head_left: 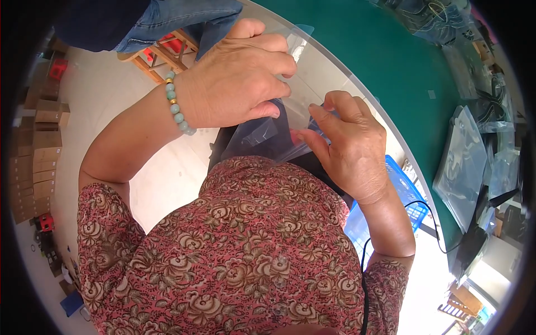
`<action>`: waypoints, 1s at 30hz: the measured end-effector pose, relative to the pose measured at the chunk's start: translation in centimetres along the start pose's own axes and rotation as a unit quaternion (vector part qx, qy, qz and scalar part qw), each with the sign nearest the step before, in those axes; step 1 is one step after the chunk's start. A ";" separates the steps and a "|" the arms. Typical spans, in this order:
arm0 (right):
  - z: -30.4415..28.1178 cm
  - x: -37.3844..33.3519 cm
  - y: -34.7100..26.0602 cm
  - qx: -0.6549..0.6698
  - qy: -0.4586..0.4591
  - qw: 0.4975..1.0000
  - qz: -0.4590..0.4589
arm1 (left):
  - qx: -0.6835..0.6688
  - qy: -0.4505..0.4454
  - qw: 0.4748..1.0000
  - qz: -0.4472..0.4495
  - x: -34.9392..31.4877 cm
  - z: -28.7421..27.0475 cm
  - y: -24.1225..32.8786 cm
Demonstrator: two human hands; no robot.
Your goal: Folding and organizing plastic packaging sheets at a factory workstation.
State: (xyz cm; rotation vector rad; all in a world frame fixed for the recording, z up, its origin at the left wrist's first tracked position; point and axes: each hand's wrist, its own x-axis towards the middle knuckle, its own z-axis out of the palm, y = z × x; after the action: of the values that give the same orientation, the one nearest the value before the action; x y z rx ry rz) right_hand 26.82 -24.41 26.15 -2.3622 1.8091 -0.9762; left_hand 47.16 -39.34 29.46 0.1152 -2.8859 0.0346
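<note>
A clear plastic bag hangs over my lap, between my two hands. My left hand, with a green bead bracelet at the wrist, has its fingers curled and its thumb against the bag's upper left edge. On the other side, my right hand is bent toward the bag, thumb and forefinger closing on its right edge. The bag's mouth is spread between the hands. Its lower part lies against my flowered shirt. Exactly how the fingertips grip the thin film is hard to see.
A green-topped table curves along the far right side, with a stack of clear plastic bags on it. Below its edge stands a blue plastic basket. Cardboard boxes line the left. A person in jeans is near a wooden stool.
</note>
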 end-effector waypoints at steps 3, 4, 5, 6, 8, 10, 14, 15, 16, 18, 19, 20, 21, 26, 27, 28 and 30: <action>0.1 0.0 0.0 -0.017 -0.038 0.999 -0.009 | -0.010 -0.006 1.000 0.013 0.0 -0.1 0.2; 0.3 0.0 0.1 -0.004 -0.032 0.999 -0.025 | -0.010 -0.006 1.000 0.013 0.1 0.0 0.3; 0.4 0.0 0.0 0.011 -0.027 0.999 -0.041 | -0.024 -0.004 0.999 0.031 0.1 0.0 0.4; 0.4 0.1 0.0 0.012 -0.028 0.999 -0.042 | -0.038 -0.003 0.998 0.049 0.0 0.0 0.5; 0.4 0.1 -0.1 0.014 -0.033 0.997 -0.065 | -0.044 -0.004 0.998 0.055 0.0 -0.2 0.7; 0.4 0.0 -0.6 0.012 -0.030 0.998 -0.058 | -0.050 -0.006 0.997 0.063 0.0 -0.2 0.9; 0.9 0.0 -1.0 -0.010 -0.020 0.999 -0.034 | 0.056 0.038 0.998 0.018 0.3 0.5 2.5; 0.8 -0.1 -1.0 -0.011 -0.019 0.999 -0.030 | 0.101 0.083 0.991 -0.014 0.3 1.0 3.7; 0.4 0.0 -1.1 -0.030 -0.063 0.997 -0.023 | 0.098 0.084 0.992 -0.010 -0.1 1.8 4.9; -1.1 0.5 -0.7 -0.045 -0.109 0.993 -0.021 | -0.036 0.050 0.994 -0.094 -1.1 3.5 7.0; -2.8 1.0 0.3 0.064 -0.161 0.985 -0.025 | -0.036 0.050 0.994 -0.096 -1.4 3.9 7.0; -3.9 1.2 1.3 0.171 -0.210 0.962 -0.026 | -0.060 0.069 0.992 -0.084 -1.9 4.0 6.7; -4.3 1.2 2.5 0.169 -0.209 0.963 -0.022 | -0.084 0.089 0.990 -0.071 -2.3 3.9 6.4; -4.5 1.5 5.3 0.184 -0.159 0.970 -0.022 | -0.095 0.040 0.991 -0.085 -3.7 2.9 2.6; -4.6 1.4 4.8 0.197 -0.206 0.957 0.045 | -0.095 0.039 0.991 -0.086 -4.1 2.9 2.1; -5.2 1.6 4.0 0.156 -0.210 0.965 0.008 | -0.152 0.017 0.985 -0.083 -4.3 2.6 1.8; -5.6 1.6 2.3 0.217 -0.209 0.953 0.030 | -0.219 0.019 0.974 -0.052 -4.2 1.9 1.9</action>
State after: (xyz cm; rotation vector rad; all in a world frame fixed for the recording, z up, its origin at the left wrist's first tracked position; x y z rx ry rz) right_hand 22.42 -24.61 30.55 -2.0328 1.3405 -0.7027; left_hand 50.55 -37.18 26.52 0.1797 -2.7664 -0.6075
